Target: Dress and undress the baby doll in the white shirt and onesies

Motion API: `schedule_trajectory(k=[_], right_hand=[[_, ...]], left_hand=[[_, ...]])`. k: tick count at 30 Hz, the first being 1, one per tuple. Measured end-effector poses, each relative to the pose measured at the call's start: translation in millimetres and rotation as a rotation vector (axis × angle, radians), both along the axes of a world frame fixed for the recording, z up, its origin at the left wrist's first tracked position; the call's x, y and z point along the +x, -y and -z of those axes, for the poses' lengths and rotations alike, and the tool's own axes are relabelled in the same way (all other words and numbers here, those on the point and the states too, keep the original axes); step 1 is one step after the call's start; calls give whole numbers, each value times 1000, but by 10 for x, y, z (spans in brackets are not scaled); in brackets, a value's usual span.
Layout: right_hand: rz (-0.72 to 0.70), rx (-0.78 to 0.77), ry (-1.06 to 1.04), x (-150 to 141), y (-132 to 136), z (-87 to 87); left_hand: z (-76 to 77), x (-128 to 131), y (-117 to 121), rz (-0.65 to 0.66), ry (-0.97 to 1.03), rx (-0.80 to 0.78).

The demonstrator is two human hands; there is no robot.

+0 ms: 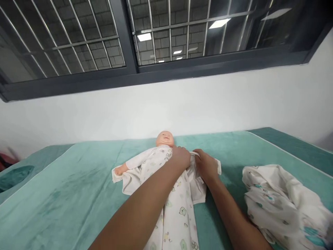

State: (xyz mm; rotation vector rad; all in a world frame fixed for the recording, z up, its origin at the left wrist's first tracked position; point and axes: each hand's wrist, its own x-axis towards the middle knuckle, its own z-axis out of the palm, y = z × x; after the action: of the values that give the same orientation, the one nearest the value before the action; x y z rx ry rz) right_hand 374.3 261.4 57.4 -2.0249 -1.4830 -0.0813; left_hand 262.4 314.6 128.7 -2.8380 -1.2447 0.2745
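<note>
A baby doll [164,138] lies on its back on a teal towel [78,194], dressed in a white printed sleepsuit [179,215]. My left hand [181,156] rests on the doll's chest with the fingers curled into the cloth near the neck. My right hand [206,165] lies beside it on the doll's far shoulder, pinching the sleepsuit's white fabric there. The doll's other arm [125,167] sticks out to the left in its sleeve.
A crumpled white printed blanket [281,201] lies at the right on the towel. A white wall and a barred dark window [161,38] stand behind the table. A dark green object [15,175] sits at the left edge.
</note>
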Motion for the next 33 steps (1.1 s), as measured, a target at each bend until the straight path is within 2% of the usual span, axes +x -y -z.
schedule_trajectory(k=[3,5,8,15,18,20,25,27,30,33], right_hand=[[-7,48,-168,56,-11,28],[-7,127,-409,100,-19,36],[-24,263,-741,162,-37,27],[-16,457,-1127,244,-124,44],[-13,515,-1242,249,-147,47],[-31,526,-1292,253,-150,29],[-60,536,-1312,293,-147,-20],[-58,525,-1266,287,-143,-28],[-57,506,-1141,164,-116,-50],[-164,448,-701,-126,-57,-89]], left_hand=[[-14,-6,-78,-22,-35,-15],[-82,-69,-92,-32,-35,-8],[-236,-221,-90,-35,-19,20],[-591,-671,-118,-82,58,76],[-614,-748,-132,-118,95,98],[-550,-722,-138,-132,112,110],[-257,-526,-135,-140,134,74],[-192,-521,-99,-135,170,66],[-171,-721,9,-131,278,107],[-78,-1124,121,-192,490,167]])
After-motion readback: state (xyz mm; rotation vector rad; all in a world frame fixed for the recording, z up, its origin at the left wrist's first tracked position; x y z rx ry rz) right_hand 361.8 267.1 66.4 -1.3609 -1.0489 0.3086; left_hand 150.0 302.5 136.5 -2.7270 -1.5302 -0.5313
